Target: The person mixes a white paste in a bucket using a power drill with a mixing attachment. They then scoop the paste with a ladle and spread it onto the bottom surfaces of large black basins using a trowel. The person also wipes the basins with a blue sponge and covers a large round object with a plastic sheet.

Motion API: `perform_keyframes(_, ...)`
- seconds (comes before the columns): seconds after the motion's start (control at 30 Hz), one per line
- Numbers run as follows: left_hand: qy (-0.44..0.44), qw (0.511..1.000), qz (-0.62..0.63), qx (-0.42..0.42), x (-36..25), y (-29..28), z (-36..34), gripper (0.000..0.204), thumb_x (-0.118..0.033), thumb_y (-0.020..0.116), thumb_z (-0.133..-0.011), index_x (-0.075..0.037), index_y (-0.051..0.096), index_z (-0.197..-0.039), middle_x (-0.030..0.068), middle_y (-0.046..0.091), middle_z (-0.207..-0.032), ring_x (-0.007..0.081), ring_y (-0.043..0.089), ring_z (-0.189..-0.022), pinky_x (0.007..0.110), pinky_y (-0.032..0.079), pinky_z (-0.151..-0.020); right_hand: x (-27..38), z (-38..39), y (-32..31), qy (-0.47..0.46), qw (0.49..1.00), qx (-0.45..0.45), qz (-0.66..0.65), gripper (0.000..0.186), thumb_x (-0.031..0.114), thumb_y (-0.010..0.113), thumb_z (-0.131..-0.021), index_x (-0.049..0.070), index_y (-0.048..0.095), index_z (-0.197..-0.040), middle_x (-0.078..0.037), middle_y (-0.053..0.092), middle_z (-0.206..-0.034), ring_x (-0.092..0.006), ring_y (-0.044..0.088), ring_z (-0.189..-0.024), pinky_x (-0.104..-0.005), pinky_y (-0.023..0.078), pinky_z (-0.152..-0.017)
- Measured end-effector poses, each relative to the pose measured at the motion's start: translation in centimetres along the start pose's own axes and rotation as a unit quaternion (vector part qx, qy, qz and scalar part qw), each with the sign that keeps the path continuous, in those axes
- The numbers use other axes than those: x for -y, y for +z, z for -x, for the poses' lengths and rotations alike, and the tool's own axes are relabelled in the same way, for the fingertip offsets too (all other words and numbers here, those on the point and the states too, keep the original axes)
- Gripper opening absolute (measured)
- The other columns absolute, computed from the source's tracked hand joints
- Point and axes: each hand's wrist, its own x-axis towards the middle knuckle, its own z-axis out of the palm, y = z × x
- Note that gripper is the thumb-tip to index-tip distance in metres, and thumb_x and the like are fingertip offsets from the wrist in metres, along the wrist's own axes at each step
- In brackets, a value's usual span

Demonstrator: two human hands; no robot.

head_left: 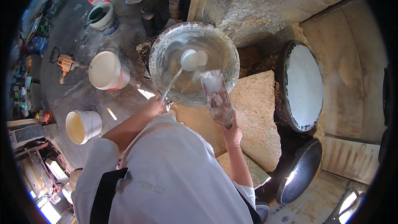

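Ladle [189, 61], clasped by my left fingers [156, 102], points forward-right over the basin [157, 62]; right fingers [235, 121] grip a flat tool [217, 97] slanting forward-left.

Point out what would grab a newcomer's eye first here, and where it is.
First, the wide, round, pale-smeared metal basin at upper centre, with the left hand gripping a long-handled ladle with a round whitish bowl over it. The right hand holds a flat, rectangular, white-streaked tool across the basin's lower right rim in view. Far right, a round, dark-rimmed vessel with a pale surface stands out.
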Motion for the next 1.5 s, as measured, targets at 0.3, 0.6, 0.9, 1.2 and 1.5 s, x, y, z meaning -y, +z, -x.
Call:
perform_keyframes(0.3, 0.292, 0.862, -0.360, -0.205, 3.2, -3.4, 5.0, 0.014, -0.020, 0.045, -0.084, -0.006, 0.047, -0.081, 0.0196, 0.055, -0.068, 0.0407, 0.053, -0.064, 0.047, 0.040, -0.056, -3.5, 3.8, -5.0, -0.027, 0.986, 0.073, 0.146, 0.048, 0.033, 0.058, -0.071, 0.030, 0.048, -0.118, -0.014, 0.062, -0.075, -0.0314, 0.060, -0.071, -0.0416, 0.048, -0.065)
perform_keyframes(0.6, 0.082, 0.974, 0.165, 0.131, 1.1, -3.5, 10.3, 0.016, -0.021, 0.041, -0.088, -0.009, 0.048, -0.080, 0.0007, 0.042, -0.049, 0.0157, 0.039, -0.035, 0.030, 0.032, -0.036, -6.0, 4.5, -5.7, 0.026, 0.978, 0.124, -0.168, 0.052, 0.012, 0.063, -0.069, 0.007, 0.049, -0.118, -0.007, 0.061, -0.071, -0.0145, 0.057, -0.061, -0.0289, 0.046, -0.055)
perform_keyframes(0.9, -0.002, 0.872, 0.365, 0.326, 0.5, -6.8, 8.6, 0.025, -0.029, 0.041, -0.089, -0.008, 0.045, -0.076, -0.0055, 0.033, -0.050, 0.0038, 0.025, -0.034, 0.021, 0.019, -0.032, -1.1, 4.0, 6.0, -0.005, 0.999, -0.041, -0.003, 0.040, 0.032, 0.071, -0.062, 0.000, 0.056, -0.081, -0.012, 0.060, -0.061, -0.0225, 0.059, -0.048, -0.0326, 0.048, -0.051)
perform_keyframes(1.2, 0.142, 0.951, 0.274, 0.022, 9.0, -24.8, 6.8, 0.016, -0.018, 0.044, -0.085, -0.008, 0.045, -0.072, -0.0012, 0.034, -0.051, 0.0096, 0.031, -0.037, 0.023, 0.027, -0.033, -0.1, 10.1, 11.0, 0.062, 0.998, -0.023, -0.016, 0.038, 0.020, 0.069, -0.062, 0.003, 0.049, -0.089, -0.013, 0.060, -0.069, -0.0300, 0.059, -0.066, -0.0394, 0.046, -0.060)
perform_keyframes(1.5, -0.078, 0.909, -0.184, -0.367, 17.3, -39.6, -5.8, 0.023, -0.021, 0.046, -0.080, -0.006, 0.055, -0.094, 0.0204, 0.058, -0.092, 0.0358, 0.056, -0.086, 0.047, 0.043, -0.073, 14.6, 8.8, 12.2, -0.020, 0.962, -0.046, -0.267, 0.030, 0.007, 0.068, -0.063, 0.000, 0.047, -0.084, -0.004, 0.051, -0.067, -0.0123, 0.047, -0.057, -0.0258, 0.041, -0.053)
